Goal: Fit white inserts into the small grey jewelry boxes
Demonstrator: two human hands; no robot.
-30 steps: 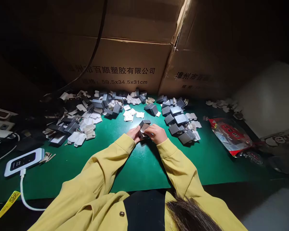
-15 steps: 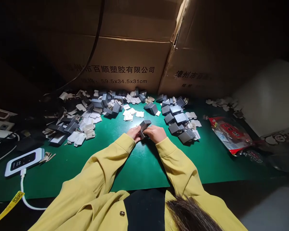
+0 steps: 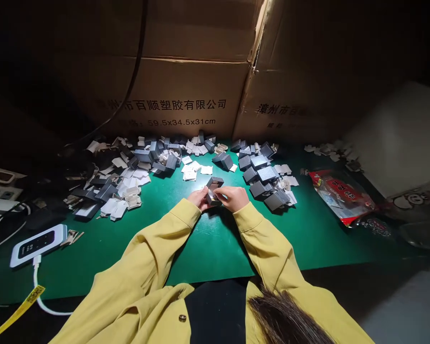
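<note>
A small dark grey box is held near the middle of the green table, its open side facing me. My left hand grips its left side, fingers wrapped round it. My right hand is closed, with thumb and fingertips pinched at the box's right side and opening; whatever they pinch is too small to make out. Beyond the hands lie small white card pieces and a pair of dark boxes.
Dark boxes are heaped at the right, and boxes with white scraps at the left. A red and clear packet lies far right. A white device with a cable is at left. Large cartons stand behind the green table.
The box has turned in my left hand, so its hollow inside now shows more. My right fingertips have shifted to its opening. The whole view has moved slightly.
</note>
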